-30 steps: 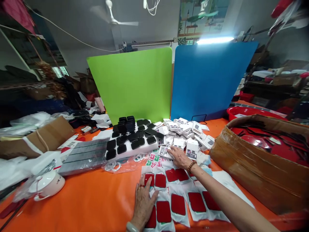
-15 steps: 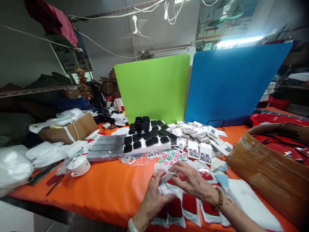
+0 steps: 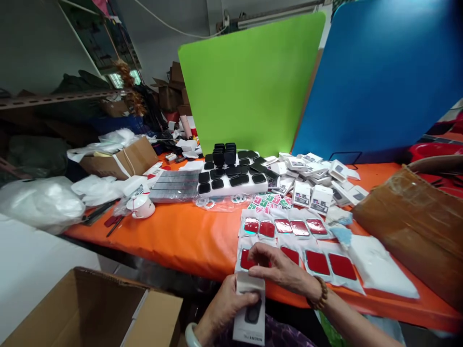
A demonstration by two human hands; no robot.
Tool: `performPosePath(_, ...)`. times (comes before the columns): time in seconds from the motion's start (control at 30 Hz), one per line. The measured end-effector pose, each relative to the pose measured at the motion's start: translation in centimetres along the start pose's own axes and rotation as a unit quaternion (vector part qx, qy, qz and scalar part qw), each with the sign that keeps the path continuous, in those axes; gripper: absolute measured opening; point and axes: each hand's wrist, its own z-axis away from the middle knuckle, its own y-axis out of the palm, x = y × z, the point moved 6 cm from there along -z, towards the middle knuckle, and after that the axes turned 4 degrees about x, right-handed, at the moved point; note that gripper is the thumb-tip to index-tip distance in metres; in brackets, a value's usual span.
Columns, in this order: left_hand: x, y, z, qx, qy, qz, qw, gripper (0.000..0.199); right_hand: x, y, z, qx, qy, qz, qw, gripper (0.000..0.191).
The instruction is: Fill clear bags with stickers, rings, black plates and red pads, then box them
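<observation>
My left hand [image 3: 231, 303] holds a narrow white box [image 3: 249, 330] upright at the table's front edge. The box has a picture of a dark device and printed lettering that reads MAGNETIC. Its thumb presses on the front. My right hand [image 3: 280, 270] is bent over the box's upper end, thumb and curled fingers at the flap. The fingertips partly hide that end. Behind and beside it lie red square pads [image 3: 317, 262] on white wrapping sheets, in two rows.
Several small white boxes [image 3: 302, 193] are heaped at the back, beside black devices [image 3: 239, 180] on a white block. Green and red cards [image 3: 269, 200] lie before them. A white cup [image 3: 141, 206] stands left. Cartons flank me, one open [image 3: 155, 313], one brown [image 3: 408, 231].
My view has tilted down. Both hands have come back from above the red pads to the table edge with the white box, uncovering more pads. An open carton has come into view.
</observation>
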Motion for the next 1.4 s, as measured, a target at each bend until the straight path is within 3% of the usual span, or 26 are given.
performPosePath(0.17,0.3,0.5,0.3,0.007,-0.020,0.075,0.997,0.034,-1.2,1.6,0.0,0.075,0.015,0.025,0.997,0.019)
performPosePath(0.37,2.1,1.9,1.6,0.055,-0.072,0.242,0.966,0.047,-2.4,2.1,-0.4,0.018,0.039,-0.137,0.990,0.028)
performPosePath(0.5,2.4,1.5,2.3,0.113,-0.082,0.177,0.974,0.050,-3.3,3.8,-0.3,0.067,0.117,-0.298,0.945,0.033)
performPosePath(0.6,2.5,0.5,2.4,0.133,-0.083,0.088,0.984,0.054,-3.7,4.6,-0.6,0.119,0.155,-0.337,0.921,0.031)
performPosePath(0.7,3.0,-0.9,2.1,0.081,-0.070,0.071,0.992,0.057,-4.1,3.2,-1.7,0.119,0.132,-0.217,0.960,0.027)
performPosePath(0.77,3.4,-1.8,1.9,0.021,-0.053,0.104,0.993,0.060,-4.6,0.8,-2.9,0.051,0.098,-0.030,0.993,0.022)
performPosePath(0.8,3.6,-2.2,1.8,-0.010,-0.044,0.128,0.991,0.062,-4.8,-0.4,-3.4,0.007,0.078,0.077,0.994,0.018)
performPosePath(0.87,4.0,-2.9,1.8,-0.065,-0.037,0.178,0.981,0.063,-5.2,-2.1,-4.2,-0.061,0.043,0.263,0.962,0.011)
performPosePath(0.97,4.8,-3.3,1.5,-0.123,-0.052,0.219,0.966,0.062,-7.1,-2.2,-5.3,-0.059,0.042,0.409,0.910,0.008)
performPosePath(1.07,5.2,-3.3,0.9,-0.139,-0.058,0.236,0.960,0.061,-8.8,-1.3,-6.2,-0.051,0.052,0.458,0.886,0.012)
performPosePath(1.2,5.4,-3.4,0.4,-0.152,-0.057,0.243,0.956,0.060,-9.1,-0.3,-6.8,-0.062,0.032,0.462,0.884,0.017)
performPosePath(1.27,5.5,-3.5,0.4,-0.157,-0.062,0.251,0.953,0.060,-8.5,-0.2,-6.9,-0.071,0.007,0.429,0.901,0.014)
performPosePath(1.4,5.8,-3.8,0.6,-0.173,-0.057,0.293,0.939,0.057,-7.1,-0.5,-7.3,-0.059,0.001,0.273,0.960,0.021)
